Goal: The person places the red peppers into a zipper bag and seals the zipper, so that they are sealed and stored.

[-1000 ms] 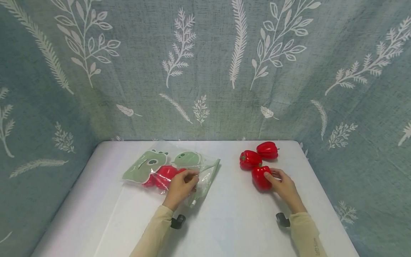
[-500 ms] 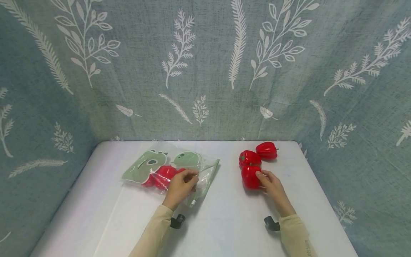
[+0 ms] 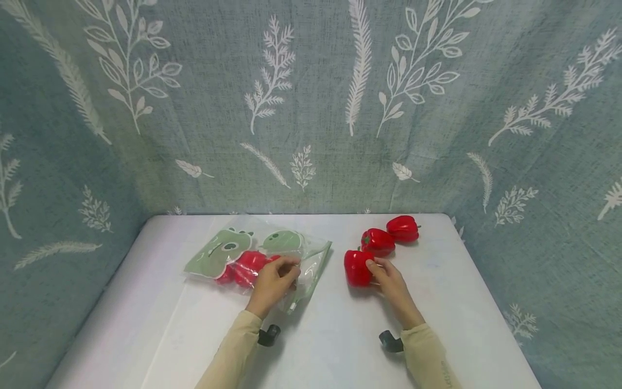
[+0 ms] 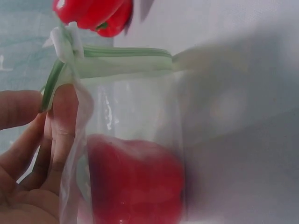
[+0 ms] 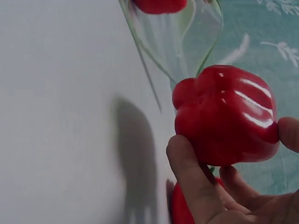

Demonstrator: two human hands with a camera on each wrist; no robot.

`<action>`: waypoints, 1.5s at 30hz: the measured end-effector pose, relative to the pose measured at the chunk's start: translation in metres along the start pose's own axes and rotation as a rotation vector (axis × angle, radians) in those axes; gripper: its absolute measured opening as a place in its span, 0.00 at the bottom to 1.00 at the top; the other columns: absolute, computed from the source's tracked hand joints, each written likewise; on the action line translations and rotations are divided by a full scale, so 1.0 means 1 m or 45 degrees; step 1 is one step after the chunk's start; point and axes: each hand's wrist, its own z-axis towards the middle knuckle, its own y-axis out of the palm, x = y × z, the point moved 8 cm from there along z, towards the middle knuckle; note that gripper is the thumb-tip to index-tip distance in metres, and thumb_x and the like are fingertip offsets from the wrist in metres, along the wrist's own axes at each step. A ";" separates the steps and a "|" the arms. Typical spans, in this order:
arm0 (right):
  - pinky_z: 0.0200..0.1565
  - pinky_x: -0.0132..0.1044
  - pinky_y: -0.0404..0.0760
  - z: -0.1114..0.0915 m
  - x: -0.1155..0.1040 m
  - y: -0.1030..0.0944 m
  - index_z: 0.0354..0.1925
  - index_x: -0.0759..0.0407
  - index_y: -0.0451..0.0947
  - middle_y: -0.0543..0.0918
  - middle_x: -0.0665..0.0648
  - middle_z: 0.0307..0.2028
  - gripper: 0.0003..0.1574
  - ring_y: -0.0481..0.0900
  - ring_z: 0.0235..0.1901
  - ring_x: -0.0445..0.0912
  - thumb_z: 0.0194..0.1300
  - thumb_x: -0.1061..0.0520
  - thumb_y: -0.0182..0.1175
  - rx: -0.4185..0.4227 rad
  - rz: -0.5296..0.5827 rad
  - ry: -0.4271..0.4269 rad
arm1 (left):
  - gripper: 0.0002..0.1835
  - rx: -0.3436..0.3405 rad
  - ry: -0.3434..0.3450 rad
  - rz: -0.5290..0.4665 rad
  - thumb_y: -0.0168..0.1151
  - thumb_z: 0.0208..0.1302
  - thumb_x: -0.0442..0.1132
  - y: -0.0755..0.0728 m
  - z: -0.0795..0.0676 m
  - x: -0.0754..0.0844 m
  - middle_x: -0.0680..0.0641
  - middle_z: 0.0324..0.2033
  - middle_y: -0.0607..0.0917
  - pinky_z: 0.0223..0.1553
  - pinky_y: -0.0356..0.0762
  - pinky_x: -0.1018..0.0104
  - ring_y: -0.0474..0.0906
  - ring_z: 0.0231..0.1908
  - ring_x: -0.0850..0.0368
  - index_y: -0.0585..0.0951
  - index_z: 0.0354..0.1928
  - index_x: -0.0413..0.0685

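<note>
My right hand [image 3: 391, 283] grips a glossy red bell pepper [image 3: 358, 268] between thumb and fingers. In the right wrist view this bell pepper [image 5: 226, 116] is off the table, its shadow falling to the left. My left hand [image 3: 274, 280] pinches the green-edged mouth of a clear zip bag [image 3: 318, 270] with thumb and fingers. The bag's mouth stands parted and faces right. Red bell peppers [image 3: 250, 267] lie inside the bag, partly behind the left hand; one such pepper [image 4: 135, 179] shows through the plastic in the left wrist view.
Two more red bell peppers, a nearer one [image 3: 378, 242] and a farther one [image 3: 403, 228], lie on the white table [image 3: 320, 346] at the back right. A green patterned curtain [image 3: 311, 108] surrounds the table's back and sides. The bag bears green cartoon prints [image 3: 221, 251].
My right hand has carried its bell pepper leftward, away from the two others and closer to the bag. The left hand and the bag have stayed in place.
</note>
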 end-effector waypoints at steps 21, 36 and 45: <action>0.54 0.49 0.83 -0.004 -0.011 0.063 0.66 0.62 0.67 0.79 0.65 0.60 0.41 0.80 0.56 0.58 0.70 0.37 0.61 -0.086 0.015 -0.046 | 0.13 0.010 0.021 -0.014 0.67 0.67 0.38 0.003 -0.002 0.002 0.49 0.41 0.86 0.38 0.87 0.63 0.83 0.39 0.53 0.85 0.53 0.46; 0.50 0.47 0.85 -0.004 -0.014 0.096 0.64 0.60 0.69 0.79 0.64 0.57 0.41 0.81 0.52 0.56 0.68 0.33 0.60 -0.158 -0.010 -0.058 | 0.13 0.026 0.036 0.017 0.68 0.67 0.41 0.002 -0.003 0.005 0.50 0.42 0.86 0.40 0.87 0.61 0.83 0.39 0.54 0.86 0.52 0.51; 0.53 0.49 0.84 -0.004 -0.014 0.103 0.62 0.59 0.71 0.80 0.64 0.57 0.40 0.79 0.55 0.57 0.68 0.32 0.60 -0.118 -0.067 -0.079 | 0.14 0.032 0.043 0.031 0.68 0.67 0.41 0.002 -0.002 0.004 0.50 0.43 0.86 0.41 0.87 0.61 0.83 0.41 0.53 0.85 0.53 0.52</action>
